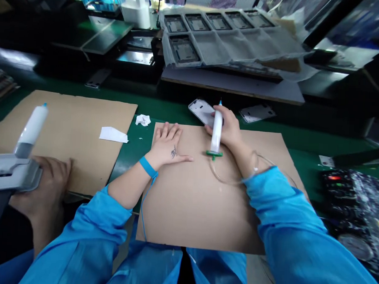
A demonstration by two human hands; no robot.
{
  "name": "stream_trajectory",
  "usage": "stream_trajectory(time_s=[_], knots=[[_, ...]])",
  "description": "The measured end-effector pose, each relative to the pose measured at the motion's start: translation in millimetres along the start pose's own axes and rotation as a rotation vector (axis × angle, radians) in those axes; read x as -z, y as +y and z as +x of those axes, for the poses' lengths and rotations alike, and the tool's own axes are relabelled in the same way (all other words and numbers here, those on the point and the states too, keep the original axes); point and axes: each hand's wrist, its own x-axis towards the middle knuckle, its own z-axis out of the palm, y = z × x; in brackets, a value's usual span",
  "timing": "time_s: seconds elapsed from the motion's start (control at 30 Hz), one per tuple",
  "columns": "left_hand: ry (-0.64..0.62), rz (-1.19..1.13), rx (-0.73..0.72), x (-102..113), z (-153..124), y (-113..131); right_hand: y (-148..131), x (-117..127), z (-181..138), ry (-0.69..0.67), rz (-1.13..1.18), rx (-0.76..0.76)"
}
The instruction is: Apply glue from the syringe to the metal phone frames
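The left hand (pixel 167 143) lies open, palm down, fingers spread, near the far edge of a brown corrugated cardboard sheet (pixel 187 208). A blue wrist strap (pixel 148 167) with a thin blue cord circles its wrist. The right hand (pixel 223 126) is closed around a white plastic dispensing syringe (pixel 216 132), which has a green flange and a blue tip pointing away from the person. A clear plastic tube (pixel 225 180) curves from the syringe's lower end toward the right wrist. A white rectangular phone frame (pixel 200 111) lies just beyond the right hand, past the cardboard's far edge; the fingers seem to touch it, though the hand hides that end.

Left of the sheet, on the green table (pixel 126 173), lie a crumpled white tissue (pixel 143 120) and a folded white paper (pixel 113 135). A co-worker's hand (pixel 48 182) at the left grips a grey-mounted white syringe (pixel 31 126). A grey tray of frames (pixel 233 36) sits beyond.
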Motion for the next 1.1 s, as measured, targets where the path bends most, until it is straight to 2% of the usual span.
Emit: stream_trajectory(time_s=[0.13,0.23,0.3,0.37,0.47,0.6,0.7,0.8,0.93,0.97,1.03,1.1], knots=[[0.028,0.010,0.186,6,-6,8,-13,39,-66,-0.037,0.049,0.159],[-0.072,0.012,0.213,13,-2,12,-32,59,-108,-0.118,0.044,0.295],[-0.146,0.028,0.223,18,4,13,-42,69,-127,-0.141,-0.052,0.303],[-0.193,0.034,0.226,22,8,15,-46,75,-138,-0.148,-0.171,0.223],[-0.189,0.067,0.161,24,4,23,-37,80,-138,-0.156,-0.208,0.055],[-0.178,0.170,0.020,18,-17,48,-13,80,-122,-0.063,-0.117,-0.142],[-0.227,0.149,-0.026,12,-25,59,-4,76,-114,-0.063,-0.058,-0.151],[-0.209,0.085,-0.038,12,-18,50,-10,70,-117,-0.121,0.063,-0.083],[-0.195,-0.014,-0.057,16,1,20,-33,59,-125,-0.210,0.298,0.040],[-0.187,-0.036,-0.080,15,5,13,-37,56,-125,-0.187,0.366,0.055],[-0.165,-0.099,-0.172,13,11,5,-41,52,-125,-0.047,0.500,0.016],[-0.132,-0.210,-0.282,7,15,2,-38,50,-122,0.128,0.582,-0.134]])
